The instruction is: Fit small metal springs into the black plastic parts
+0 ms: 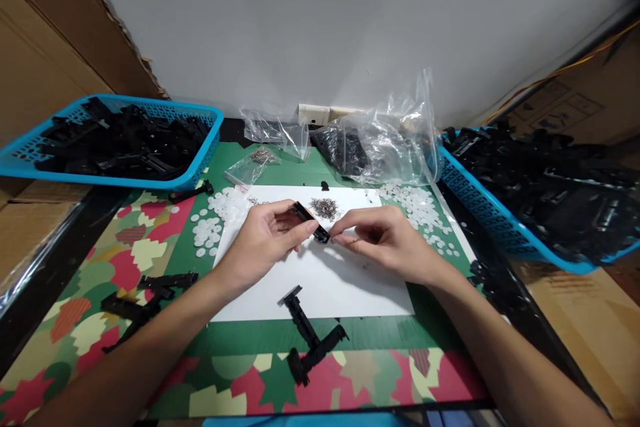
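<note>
A small black plastic part (pixel 311 221) is held in my left hand (pixel 273 233), gripped between thumb and fingers above a white sheet (pixel 300 287). My right hand (pixel 383 240) is at the part's lower right end with thumb and index finger pinched together; what they hold, if anything, is too small to make out. Just behind the part lies a pile of small metal pieces (pixel 325 207). White discs (pixel 206 230) are spread to the left of the sheet, and more white discs (pixel 420 210) to the right. Black parts (pixel 313 343) rest near the front edge.
A blue basket (pixel 190 177) of black parts stands at the back left, another blue basket (pixel 505 217) at the right. Clear plastic bags (pixel 395 147) lie at the back by the wall. More black parts (pixel 130 310) are beside my left forearm.
</note>
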`<state>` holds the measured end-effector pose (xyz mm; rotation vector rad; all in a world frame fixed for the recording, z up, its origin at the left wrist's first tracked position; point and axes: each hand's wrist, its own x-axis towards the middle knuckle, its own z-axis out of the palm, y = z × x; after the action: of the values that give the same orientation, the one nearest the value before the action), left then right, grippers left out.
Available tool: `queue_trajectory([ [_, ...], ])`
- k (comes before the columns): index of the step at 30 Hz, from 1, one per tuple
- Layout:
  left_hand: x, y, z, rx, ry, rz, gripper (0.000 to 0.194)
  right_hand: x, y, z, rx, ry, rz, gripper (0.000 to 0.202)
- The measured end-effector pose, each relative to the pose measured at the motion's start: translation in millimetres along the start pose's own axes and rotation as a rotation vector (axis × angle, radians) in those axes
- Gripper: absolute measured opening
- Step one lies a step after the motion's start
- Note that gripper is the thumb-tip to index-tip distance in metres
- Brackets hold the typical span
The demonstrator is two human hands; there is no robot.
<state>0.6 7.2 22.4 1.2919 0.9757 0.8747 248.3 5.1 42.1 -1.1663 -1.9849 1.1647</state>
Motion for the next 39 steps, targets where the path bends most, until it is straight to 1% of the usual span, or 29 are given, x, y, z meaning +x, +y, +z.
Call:
queue_trajectory([
  [1, 0.2, -0.7, -0.3, -0.032, 0.012, -0.018, 0.032, 0.7, 1.7, -2.7, -0.020, 0.028, 0.003, 0.021],
  [2, 0.4, -1.3, -0.4, -0.060, 0.029, -0.029, 0.033, 1.6, 4.6, -6.0, -0.051, 0.083, 0.014, 0.022],
  [4, 0.4, -1.6, 0.1, -0.106, 0.047, -0.038, 0.035, 3.2, 12.8, -12.7, -0.168, 0.226, 0.048, 0.023],
  [5, 0.1, -1.2, 0.5, -0.131, 0.043, -0.043, 0.037, 3.8, 17.4, -15.3, -0.250, 0.280, 0.067, 0.023],
  [7, -0.9, 0.4, 1.9, -0.184, 0.002, -0.074, 0.040, 4.7, 25.3, -17.5, -0.414, 0.327, 0.095, 0.022],
  [9, -2.3, 2.3, 3.5, -0.229, -0.052, -0.121, 0.041, 5.4, 29.8, -14.9, -0.526, 0.320, 0.101, 0.019],
  [11, -3.4, 3.4, 4.9, -0.249, -0.083, -0.162, 0.041, 6.3, 30.7, -9.1, -0.570, 0.296, 0.094, 0.017],
  [14, -3.5, 3.0, 6.0, -0.251, -0.067, -0.213, 0.041, 8.5, 29.3, -0.8, -0.566, 0.280, 0.103, 0.015],
  [17, -2.7, 2.2, 6.0, -0.246, -0.048, -0.245, 0.042, 10.9, 29.4, 1.3, -0.557, 0.282, 0.118, 0.012],
  [23, -3.3, 1.6, 5.2, -0.218, -0.077, -0.248, 0.041, 13.0, 36.8, -6.2, -0.504, 0.219, 0.122, 0.011],
  [27, -4.1, 0.7, 4.6, -0.199, -0.091, -0.246, 0.041, 10.7, 43.9, -11.2, -0.483, 0.179, 0.067, 0.013],
  [31, -3.8, 1.5, 4.8, -0.199, -0.096, -0.253, 0.041, 9.1, 45.1, -11.1, -0.500, 0.206, 0.059, 0.014],
  [35, -4.1, 2.7, 5.5, -0.193, -0.100, -0.263, 0.041, 10.9, 39.3, -6.0, -0.478, 0.234, 0.057, 0.008],
  [39, -5.1, 4.3, 5.5, -0.187, -0.110, -0.261, 0.042, 13.3, 35.7, -2.6, -0.451, 0.237, 0.043, 0.009],
])
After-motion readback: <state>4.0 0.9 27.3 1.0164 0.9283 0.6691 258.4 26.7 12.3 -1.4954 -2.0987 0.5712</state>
